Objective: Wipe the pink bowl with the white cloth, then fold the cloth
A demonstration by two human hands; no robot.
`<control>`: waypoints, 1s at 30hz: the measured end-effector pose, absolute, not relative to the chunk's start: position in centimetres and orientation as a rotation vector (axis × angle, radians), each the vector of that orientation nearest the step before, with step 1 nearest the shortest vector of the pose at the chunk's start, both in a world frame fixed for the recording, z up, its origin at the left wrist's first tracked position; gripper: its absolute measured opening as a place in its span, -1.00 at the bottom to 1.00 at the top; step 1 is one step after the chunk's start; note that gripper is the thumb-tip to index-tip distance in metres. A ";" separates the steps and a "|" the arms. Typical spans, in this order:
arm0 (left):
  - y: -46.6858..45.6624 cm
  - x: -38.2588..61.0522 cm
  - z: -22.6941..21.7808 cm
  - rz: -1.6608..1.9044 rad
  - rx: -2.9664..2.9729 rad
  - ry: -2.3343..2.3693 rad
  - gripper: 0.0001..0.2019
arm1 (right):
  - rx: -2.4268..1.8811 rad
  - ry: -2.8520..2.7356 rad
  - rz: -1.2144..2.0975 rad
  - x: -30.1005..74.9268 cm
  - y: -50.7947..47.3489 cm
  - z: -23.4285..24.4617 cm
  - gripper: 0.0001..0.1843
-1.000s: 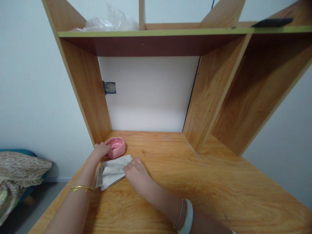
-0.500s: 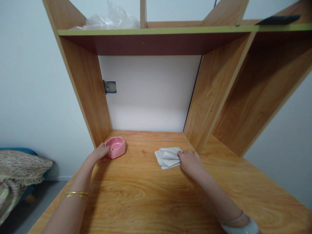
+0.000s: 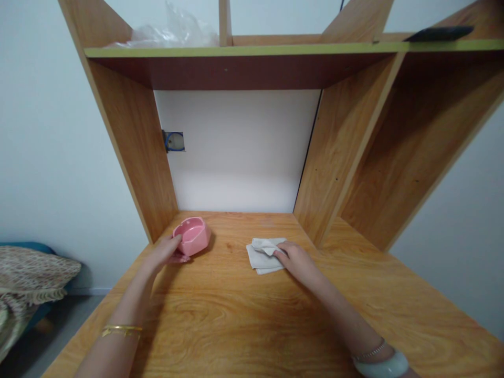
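Observation:
A pink faceted ashtray (image 3: 196, 240) is tilted, its near-left side gripped by my left hand (image 3: 167, 251), thumb at the rim and fingers underneath. It is at the back left of the wooden desk (image 3: 220, 315). To its right a folded pale grey cloth (image 3: 262, 258) lies on the desktop. My right hand (image 3: 295, 261) pinches the cloth's right side, and its top layer is bunched up under the fingers.
Wooden side panels (image 3: 134, 152) and a shelf (image 3: 252, 51) frame the desk's back. Above sit a clear plastic bag (image 3: 173, 31) and a flat black object (image 3: 441, 33). An uncovered socket box (image 3: 174, 141) shows in the back wall. At left is a fringed blanket (image 3: 35, 273).
My left hand has tipped the ashtray up and shifted it slightly right. My right hand has moved a little left and folded up the cloth's top layer.

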State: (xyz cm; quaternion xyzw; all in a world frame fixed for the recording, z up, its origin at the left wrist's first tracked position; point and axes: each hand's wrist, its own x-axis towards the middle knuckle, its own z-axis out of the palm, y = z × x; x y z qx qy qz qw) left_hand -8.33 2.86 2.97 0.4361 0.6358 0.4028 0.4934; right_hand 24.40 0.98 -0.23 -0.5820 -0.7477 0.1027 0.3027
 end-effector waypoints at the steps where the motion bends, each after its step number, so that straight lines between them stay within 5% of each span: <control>1: 2.8 -7.8 3.1 0.968 1.065 1.503 -0.70 | -1.538 -1.946 0.279 24.5 1.2 -0.3 -0.70; 9: 1.9 -2.2 2.8 0.857 1.131 1.225 -0.71 | -1.446 -1.641 0.268 25.3 1.7 -0.1 -0.54; 23: 1.0 2.2 -0.2 1.011 1.425 1.128 -0.71 | -1.120 -1.771 0.528 21.0 -0.9 0.9 -0.76; 30: 0.7 2.4 0.4 0.993 1.698 1.244 -0.67 | -1.174 -1.763 0.539 20.5 -0.9 0.1 -0.68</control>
